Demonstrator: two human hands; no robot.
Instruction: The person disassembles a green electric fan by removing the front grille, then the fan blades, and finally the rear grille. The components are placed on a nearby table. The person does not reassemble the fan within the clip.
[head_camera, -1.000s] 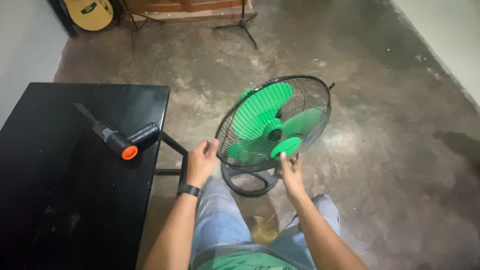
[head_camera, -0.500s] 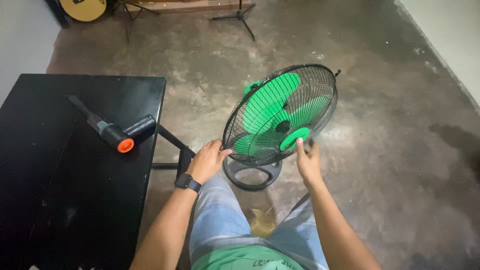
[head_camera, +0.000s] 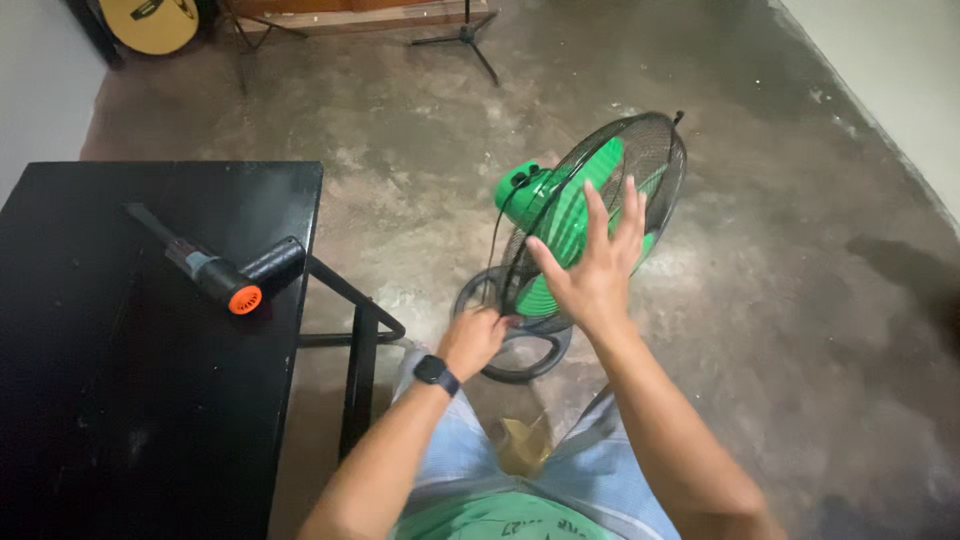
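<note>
A round floor fan with a black wire cage and bright green blades (head_camera: 585, 215) stands on the bare concrete floor (head_camera: 760, 300), just in front of the seated person's knees, its cage turned edge-on and tilted so the green motor housing (head_camera: 525, 190) faces left toward the table. The right hand (head_camera: 595, 265) is spread wide open, fingers fanned, palm laid flat against the front of the cage and gripping nothing. The left hand (head_camera: 472, 340), with a black watch on its wrist (head_camera: 435, 372), is curled at the fan's lower rim, close above the black ring-shaped base (head_camera: 520, 365); whether it actually grips the wire I cannot tell. Left of the fan stands a black rectangular table (head_camera: 120, 400), its near corner and slanted leg brace close to the fan's base, leaving a narrow gap. On the table, toward the edge nearest the fan, lies a black handheld blower with an orange end cap (head_camera: 222, 275). Right of the fan and behind it the floor runs open to the pale wall (head_camera: 900, 90). Far behind the fan, a yellow acoustic guitar (head_camera: 150, 22) and a black tripod stand (head_camera: 465, 40) sit well apart from it.
</note>
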